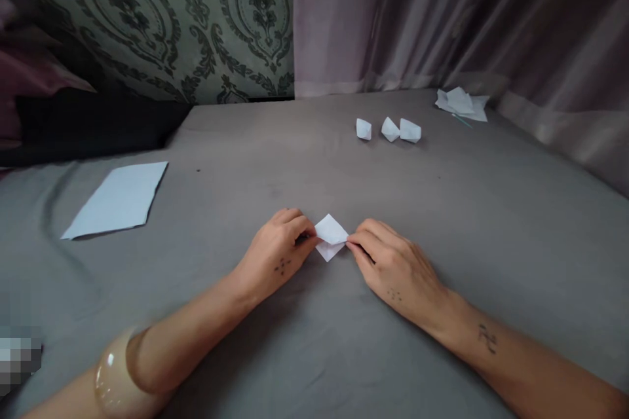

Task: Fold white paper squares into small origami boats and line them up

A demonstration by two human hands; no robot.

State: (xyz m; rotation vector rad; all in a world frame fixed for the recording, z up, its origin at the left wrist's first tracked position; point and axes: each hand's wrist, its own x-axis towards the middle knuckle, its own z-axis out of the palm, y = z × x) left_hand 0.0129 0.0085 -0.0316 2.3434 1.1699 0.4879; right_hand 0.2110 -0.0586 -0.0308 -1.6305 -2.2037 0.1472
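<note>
A small folded piece of white paper (331,230) is held just above the grey sheet, its outline diamond-shaped with an upper and a lower flap. My left hand (282,240) pinches its left corner between thumb and fingers. At the opposite corner, my right hand (393,265) pinches the paper in the same way. The fingertips hide both side corners. A wide bangle (114,376) sits on my left forearm.
Folded white paper shapes (390,129) stand in a row farther back. A white paper stack (120,200) lies at left; loose paper pieces (462,103) and a thin greenish stick (462,120) lie back right. Dark fabric (98,121) covers the back left. Curtains (417,19) hang behind.
</note>
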